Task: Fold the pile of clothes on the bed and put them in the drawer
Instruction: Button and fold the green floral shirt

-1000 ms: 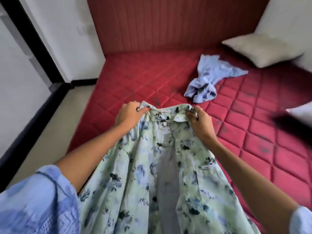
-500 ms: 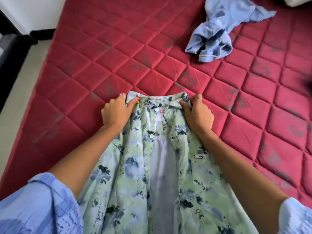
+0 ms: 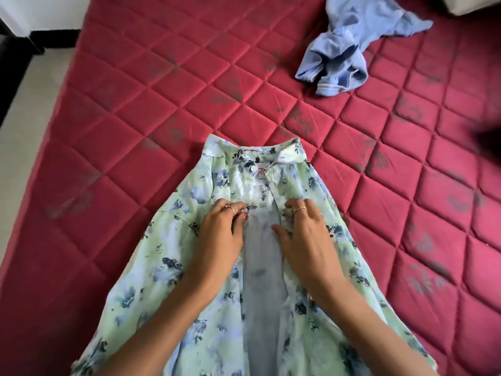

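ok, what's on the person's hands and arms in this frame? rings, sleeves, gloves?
No gloves. The left hand wears a thin ring on one finger. The right hand wears thin rings on at least two fingers. Both forearms are bare to the frame edge; no sleeves, watch or bracelets are visible now.

Head view, single camera: we look steeply down and forward from above our own forearms, which enter from the bottom edge. Near field, lower centre: left hand [image 3: 221, 229] and right hand [image 3: 303, 232] on the floral shirt [image 3: 189, 267], close to the lens. Middle and upper frame: red quilted mattress [image 3: 135, 118]. Upper right, farther off: crumpled blue garment [image 3: 341, 58]. Left edge: strip of floor [image 3: 24, 109]. No second view overlaps.
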### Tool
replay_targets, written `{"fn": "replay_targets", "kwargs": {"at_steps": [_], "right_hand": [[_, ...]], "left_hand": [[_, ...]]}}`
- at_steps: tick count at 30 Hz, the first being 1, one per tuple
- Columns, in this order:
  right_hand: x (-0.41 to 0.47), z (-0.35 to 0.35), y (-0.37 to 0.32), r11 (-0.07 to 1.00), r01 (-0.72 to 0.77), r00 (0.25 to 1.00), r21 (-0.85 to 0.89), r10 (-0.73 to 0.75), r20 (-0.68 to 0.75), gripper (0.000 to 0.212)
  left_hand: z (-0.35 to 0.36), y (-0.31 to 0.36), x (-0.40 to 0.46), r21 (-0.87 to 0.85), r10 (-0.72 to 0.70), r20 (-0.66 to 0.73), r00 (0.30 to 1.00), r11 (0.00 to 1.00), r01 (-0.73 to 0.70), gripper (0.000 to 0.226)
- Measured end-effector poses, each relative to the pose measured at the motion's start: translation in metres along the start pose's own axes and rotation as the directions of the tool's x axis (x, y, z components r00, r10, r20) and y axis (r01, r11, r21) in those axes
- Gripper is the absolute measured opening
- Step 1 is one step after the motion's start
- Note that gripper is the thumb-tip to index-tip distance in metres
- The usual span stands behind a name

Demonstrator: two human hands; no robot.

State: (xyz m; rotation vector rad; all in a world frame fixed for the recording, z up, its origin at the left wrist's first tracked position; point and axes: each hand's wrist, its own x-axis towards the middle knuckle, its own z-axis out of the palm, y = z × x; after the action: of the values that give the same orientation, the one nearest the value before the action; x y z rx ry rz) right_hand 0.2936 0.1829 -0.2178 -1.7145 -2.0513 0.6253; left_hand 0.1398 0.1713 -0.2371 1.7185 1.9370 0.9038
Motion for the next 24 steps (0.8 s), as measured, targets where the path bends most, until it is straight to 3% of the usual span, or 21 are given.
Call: {"fn": "replay_targets", "kwargs": {"at_steps": [4, 9, 14, 20, 24], "right_hand": [[-0.012, 0.016, 0.014, 0.999, -0.004, 0.992, 0.041, 0.009, -0.124, 0.033], [-0.007, 0.025, 0.016, 0.998, -0.017, 0.974, -0.062, 0.003, -0.225, 0.014], [-0.001, 0.018, 0.014, 0.997, -0.066, 0.978, -0.035, 0.058, -0.199, 0.013], [0.001, 0.000, 0.001, 0.948, -0.113, 0.990, 0.299, 0.134, -0.050, 0.026], [-0.013, -0.004, -0.011, 0.836, -0.168, 0.986, 0.523, 0.148, 0.081, 0.016]], "left_hand": [[0.008, -0.002, 0.002, -0.008, -0.033, -0.031, 0.999, 0.999, 0.033, 0.019], [0.008, 0.001, -0.002, -0.005, -0.055, -0.042, 0.998, 0.998, 0.055, 0.012], [-0.004, 0.010, 0.001, -0.057, -0.089, -0.044, 0.995, 0.995, 0.087, 0.010], [-0.018, 0.034, -0.002, -0.107, -0.109, -0.038, 0.993, 0.989, 0.105, 0.007], [-0.022, 0.046, -0.013, -0.194, -0.111, -0.016, 0.994, 0.975, 0.106, 0.008]]}}
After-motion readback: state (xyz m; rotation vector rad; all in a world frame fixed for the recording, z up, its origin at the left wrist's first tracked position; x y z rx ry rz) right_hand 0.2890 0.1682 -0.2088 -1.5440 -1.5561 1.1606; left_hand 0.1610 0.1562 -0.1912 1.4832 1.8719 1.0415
